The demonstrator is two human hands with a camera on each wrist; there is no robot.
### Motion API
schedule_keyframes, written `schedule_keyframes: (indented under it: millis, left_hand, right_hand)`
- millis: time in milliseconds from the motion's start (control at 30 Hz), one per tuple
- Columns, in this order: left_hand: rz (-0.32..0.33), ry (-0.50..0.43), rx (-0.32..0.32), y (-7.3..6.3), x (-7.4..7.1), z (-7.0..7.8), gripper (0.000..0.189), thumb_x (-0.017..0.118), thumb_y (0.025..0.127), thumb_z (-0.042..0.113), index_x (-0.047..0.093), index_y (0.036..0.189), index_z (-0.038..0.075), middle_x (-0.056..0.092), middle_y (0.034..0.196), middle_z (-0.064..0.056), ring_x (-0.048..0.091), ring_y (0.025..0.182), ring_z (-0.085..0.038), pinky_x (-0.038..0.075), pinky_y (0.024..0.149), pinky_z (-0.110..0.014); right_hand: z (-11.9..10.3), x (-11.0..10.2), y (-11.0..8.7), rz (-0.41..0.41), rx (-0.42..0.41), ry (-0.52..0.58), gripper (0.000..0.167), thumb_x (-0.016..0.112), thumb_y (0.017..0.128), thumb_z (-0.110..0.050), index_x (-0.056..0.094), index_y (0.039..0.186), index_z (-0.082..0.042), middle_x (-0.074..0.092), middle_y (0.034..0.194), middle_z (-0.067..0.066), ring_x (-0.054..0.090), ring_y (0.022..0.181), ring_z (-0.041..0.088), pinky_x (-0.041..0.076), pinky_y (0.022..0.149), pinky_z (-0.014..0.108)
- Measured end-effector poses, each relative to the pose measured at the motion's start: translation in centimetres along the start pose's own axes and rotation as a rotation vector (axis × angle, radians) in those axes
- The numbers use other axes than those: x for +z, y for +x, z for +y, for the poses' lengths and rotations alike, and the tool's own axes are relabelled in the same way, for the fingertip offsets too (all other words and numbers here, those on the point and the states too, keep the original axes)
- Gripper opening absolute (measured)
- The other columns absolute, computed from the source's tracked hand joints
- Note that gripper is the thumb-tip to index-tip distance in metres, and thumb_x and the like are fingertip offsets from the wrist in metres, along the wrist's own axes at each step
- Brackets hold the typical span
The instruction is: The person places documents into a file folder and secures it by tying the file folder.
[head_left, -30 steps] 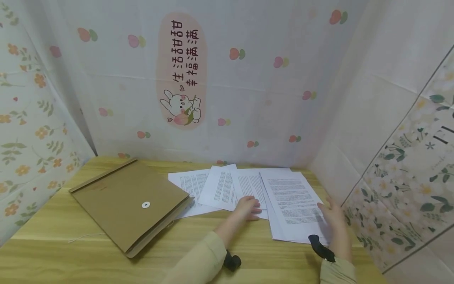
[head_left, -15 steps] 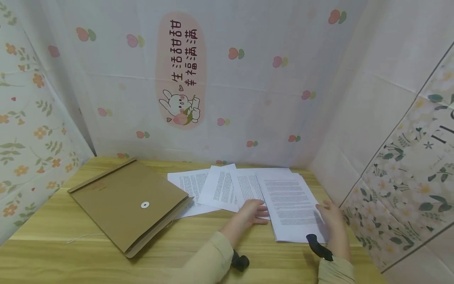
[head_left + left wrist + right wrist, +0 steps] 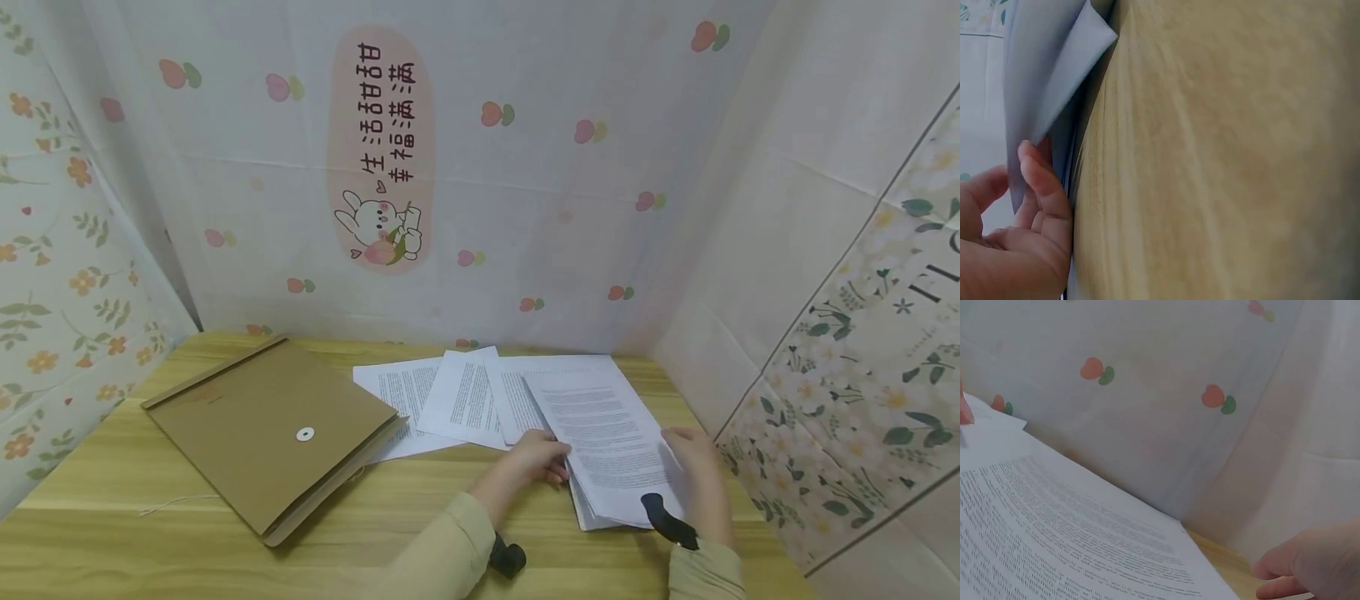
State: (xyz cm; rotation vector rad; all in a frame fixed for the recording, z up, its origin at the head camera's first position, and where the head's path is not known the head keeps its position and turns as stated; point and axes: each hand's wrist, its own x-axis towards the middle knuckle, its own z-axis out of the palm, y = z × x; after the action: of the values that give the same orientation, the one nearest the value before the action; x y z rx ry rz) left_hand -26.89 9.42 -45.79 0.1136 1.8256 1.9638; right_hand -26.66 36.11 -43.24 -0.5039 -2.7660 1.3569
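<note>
My left hand (image 3: 536, 457) pinches the left edge of a stack of printed sheets (image 3: 611, 442) on the right side of the table. In the left wrist view, the left hand's fingers (image 3: 1044, 181) curl round the lifted paper edge (image 3: 1075, 69). The right hand (image 3: 693, 467) grips the stack's right edge in the head view; its lower fingers are hidden. In the right wrist view, the right hand (image 3: 1316, 562) is only partly visible beside the top sheet (image 3: 1072, 519). The stack tilts, and its lower left corners fan slightly apart.
Several loose printed sheets (image 3: 465, 400) overlap at the back middle of the table. A brown document envelope (image 3: 262, 425) with a white button and a loose string (image 3: 176, 502) lies at the left. Patterned cloth walls (image 3: 525, 208) enclose the table's back and sides.
My left hand has moved right from the loose sheets to the stack and taken its left edge. The stack has turned and shifted slightly left and toward me, with the right hand following.
</note>
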Motion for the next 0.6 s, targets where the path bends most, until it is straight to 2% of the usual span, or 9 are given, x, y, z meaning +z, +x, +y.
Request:
schedule_keyframes:
  millis: [100,167,400,500,600]
  left_hand:
    - [-0.005,0.092,0.032,-0.3,0.0,0.0,0.022,0.058,0.089,0.003,0.061,0.108,-0.007,0.064,0.072,-0.013,0.055,0.048,-0.012,0.048,0.045,-0.019]
    - [-0.003,0.120,0.039,-0.5,-0.1,0.1,0.023,0.057,0.087,0.001,0.060,0.108,-0.007,0.063,0.071,-0.013,0.054,0.047,-0.013,0.048,0.044,-0.020]
    - [0.037,0.164,0.058,-0.9,-0.4,0.6,0.041,0.055,0.085,0.000,0.055,0.126,-0.004,0.063,0.076,-0.011,0.063,0.056,-0.022,0.056,0.052,-0.033]
    - [0.046,0.165,0.070,-1.0,-0.6,0.6,0.045,0.054,0.087,0.001,0.052,0.132,-0.001,0.063,0.076,-0.011,0.064,0.057,-0.024,0.056,0.052,-0.034]
    - [0.068,0.156,0.075,-0.9,-0.7,0.6,0.042,0.056,0.089,0.002,0.051,0.131,-0.001,0.063,0.073,-0.013,0.065,0.055,-0.025,0.056,0.050,-0.034]
  right_hand:
    - [-0.3,0.1,0.0,-0.014,-0.016,0.004,0.057,0.042,0.098,-0.024,0.033,0.135,0.019,0.030,0.138,0.040,0.027,0.128,0.053,0.021,0.108,0.057]
    - [-0.4,0.3,0.0,-0.019,-0.003,0.040,0.057,0.042,0.098,-0.021,0.032,0.136,0.020,0.030,0.138,0.040,0.029,0.127,0.052,0.022,0.107,0.057]
    - [0.0,1.3,0.0,0.021,0.097,0.188,0.049,0.042,0.097,-0.014,0.038,0.138,0.014,0.036,0.139,0.035,0.031,0.128,0.049,0.023,0.106,0.060]
    - [-0.1,1.5,0.0,0.037,0.079,0.204,0.046,0.045,0.097,-0.011,0.040,0.134,0.016,0.039,0.134,0.036,0.033,0.125,0.049,0.021,0.106,0.061]
    - [-0.4,1.5,0.0,0.042,0.055,0.186,0.045,0.046,0.097,-0.013,0.041,0.131,0.018,0.041,0.129,0.037,0.036,0.120,0.048,0.022,0.104,0.060]
